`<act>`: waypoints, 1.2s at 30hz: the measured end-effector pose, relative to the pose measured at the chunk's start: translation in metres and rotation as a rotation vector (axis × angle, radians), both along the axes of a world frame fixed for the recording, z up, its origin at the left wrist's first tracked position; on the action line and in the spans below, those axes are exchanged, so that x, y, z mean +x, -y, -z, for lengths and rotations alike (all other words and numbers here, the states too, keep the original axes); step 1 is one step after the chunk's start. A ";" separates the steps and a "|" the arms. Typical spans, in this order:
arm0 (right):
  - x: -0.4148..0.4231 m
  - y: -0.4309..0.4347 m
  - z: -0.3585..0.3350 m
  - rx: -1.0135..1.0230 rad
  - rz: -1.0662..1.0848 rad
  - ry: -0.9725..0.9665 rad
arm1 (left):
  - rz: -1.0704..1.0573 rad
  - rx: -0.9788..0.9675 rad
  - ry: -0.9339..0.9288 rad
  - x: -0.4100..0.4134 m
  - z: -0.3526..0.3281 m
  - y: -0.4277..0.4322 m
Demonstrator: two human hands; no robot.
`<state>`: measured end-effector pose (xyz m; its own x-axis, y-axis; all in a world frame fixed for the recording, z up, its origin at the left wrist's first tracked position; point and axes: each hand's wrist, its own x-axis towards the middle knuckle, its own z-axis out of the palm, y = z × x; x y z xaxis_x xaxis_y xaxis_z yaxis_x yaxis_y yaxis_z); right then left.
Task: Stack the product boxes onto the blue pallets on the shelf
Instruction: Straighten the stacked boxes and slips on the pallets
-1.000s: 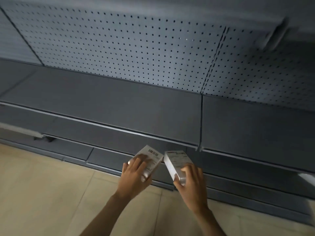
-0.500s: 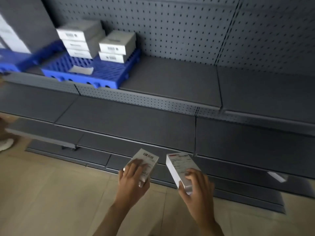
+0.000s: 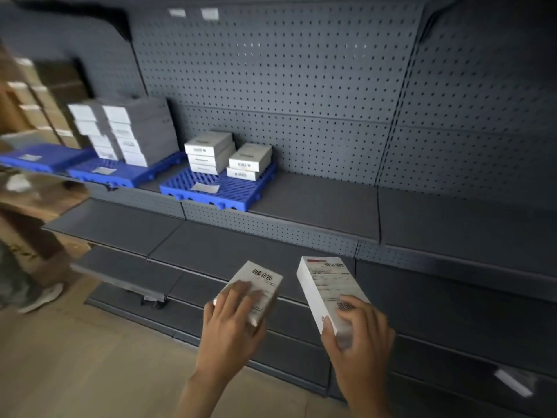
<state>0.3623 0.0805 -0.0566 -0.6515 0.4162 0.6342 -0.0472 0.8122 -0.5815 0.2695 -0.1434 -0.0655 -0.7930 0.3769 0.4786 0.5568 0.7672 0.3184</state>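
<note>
My left hand [image 3: 232, 324] grips a white product box [image 3: 259, 282] with a barcode on top. My right hand [image 3: 358, 336] holds a second white box [image 3: 325, 285] with a printed label. Both are low in front of the dark grey shelving. Up on a higher shelf, a blue pallet [image 3: 217, 191] carries two short stacks of white boxes [image 3: 226, 155] at its back, with a paper slip on its bare front. To its left another blue pallet [image 3: 117, 176] bears taller stacks of boxes [image 3: 126, 131]. A third blue pallet [image 3: 45, 158] lies at the far left.
Grey pegboard [image 3: 301, 86] backs the shelving. The shelf board [image 3: 316, 200] right of the pallets is bare. Lower shelves [image 3: 211, 248] step out toward me. Another person's shoe [image 3: 42, 297] and cardboard cartons [image 3: 36, 104] are at the left. A white tag [image 3: 512, 381] hangs low right.
The view has swung up and left, bringing the pallets and stacked boxes into sight and nearer the centre. Both hands keep their boxes, held slightly higher.
</note>
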 end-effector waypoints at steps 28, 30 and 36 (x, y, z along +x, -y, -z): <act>-0.345 0.302 -0.127 -0.010 -0.404 -0.308 | -0.393 0.120 -0.142 -0.253 -0.121 0.306; -0.370 0.320 -0.133 -0.019 -0.415 -0.332 | -0.420 0.106 -0.152 -0.274 -0.125 0.327; -0.446 0.362 -0.156 -0.030 -0.443 -0.380 | -0.465 0.107 -0.215 -0.339 -0.137 0.372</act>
